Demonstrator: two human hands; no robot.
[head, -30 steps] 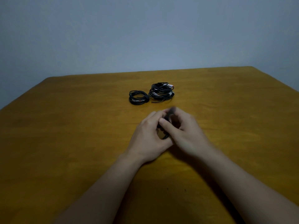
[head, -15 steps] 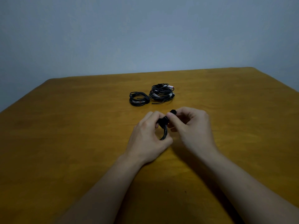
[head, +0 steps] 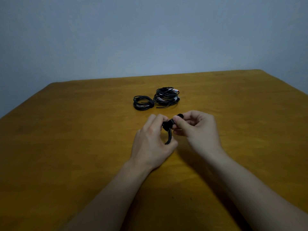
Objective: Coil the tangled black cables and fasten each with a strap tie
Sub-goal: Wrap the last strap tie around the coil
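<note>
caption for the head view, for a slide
Left hand holds a coiled black cable while right hand pinches its strap tie

A plain, dimly lit indoor room; whether it is a home or a workspace cannot be told. A wooden table point(head: 66, 147) with yellow-brown grain fills the view before a bare blue-grey wall point(head: 150, 39). Bundles of black cable point(head: 165, 97) lie on it.

Smooth wooden table point(head: 83, 147), faintly glossy
</note>
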